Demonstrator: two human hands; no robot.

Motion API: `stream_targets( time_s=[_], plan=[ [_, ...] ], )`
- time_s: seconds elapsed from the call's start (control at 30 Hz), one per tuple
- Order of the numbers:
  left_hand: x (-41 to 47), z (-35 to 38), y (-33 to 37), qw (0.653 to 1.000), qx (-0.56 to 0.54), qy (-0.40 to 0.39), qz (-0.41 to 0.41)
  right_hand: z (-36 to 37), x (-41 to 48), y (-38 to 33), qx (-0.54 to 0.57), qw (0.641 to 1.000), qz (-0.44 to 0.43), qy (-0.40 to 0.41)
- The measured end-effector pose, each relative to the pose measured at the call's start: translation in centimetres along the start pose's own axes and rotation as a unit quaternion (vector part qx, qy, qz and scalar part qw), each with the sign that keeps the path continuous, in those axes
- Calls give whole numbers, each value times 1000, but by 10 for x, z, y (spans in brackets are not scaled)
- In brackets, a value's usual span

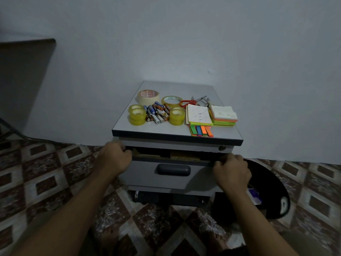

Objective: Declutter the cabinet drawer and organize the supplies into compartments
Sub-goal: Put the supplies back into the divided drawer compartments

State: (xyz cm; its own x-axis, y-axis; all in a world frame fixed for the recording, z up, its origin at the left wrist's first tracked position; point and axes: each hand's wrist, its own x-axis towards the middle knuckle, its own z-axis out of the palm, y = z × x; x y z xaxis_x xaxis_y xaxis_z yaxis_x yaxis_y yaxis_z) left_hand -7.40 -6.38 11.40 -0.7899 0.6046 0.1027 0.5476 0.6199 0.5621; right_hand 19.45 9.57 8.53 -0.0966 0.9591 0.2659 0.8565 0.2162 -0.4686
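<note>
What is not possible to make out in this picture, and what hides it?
Head view, grey cabinet drawer: open only a crack, its inside dark; contents unclear.
Head view, fingers of the left hand and right hand: curled over the drawer's top edge, tips hidden.
Head view, metal tools behind the red-handled scissors: partly covered by the paper note pads, too small.

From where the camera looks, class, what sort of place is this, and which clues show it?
Probably a room in a home or small office: a low cabinet stands against a plain wall on a patterned tile floor, with tape rolls, batteries and sticky notes on top.
</note>
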Motion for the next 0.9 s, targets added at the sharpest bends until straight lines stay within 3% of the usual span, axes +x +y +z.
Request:
stream_targets(
  time_s=[0.13,0.23,0.57,0.73,0.9],
  plan=[
    [-13,4,22,990,18,-76,114,9,-10,-12,-18,986,-167,-23],
    [-22,13,32,978,46,-105,177,15,-14,-19,-10,974,-219,-56],
    [-30,18,33,968,107,-137,179,2,-22,-22,-52,963,-239,-116],
    [-30,-3,37,943,108,-278,150,-13,-38,-14,-58,952,-254,-161],
    [-38,-21,45,882,118,-433,142,-28,-46,-6,-52,926,-242,-286]
  ],
)
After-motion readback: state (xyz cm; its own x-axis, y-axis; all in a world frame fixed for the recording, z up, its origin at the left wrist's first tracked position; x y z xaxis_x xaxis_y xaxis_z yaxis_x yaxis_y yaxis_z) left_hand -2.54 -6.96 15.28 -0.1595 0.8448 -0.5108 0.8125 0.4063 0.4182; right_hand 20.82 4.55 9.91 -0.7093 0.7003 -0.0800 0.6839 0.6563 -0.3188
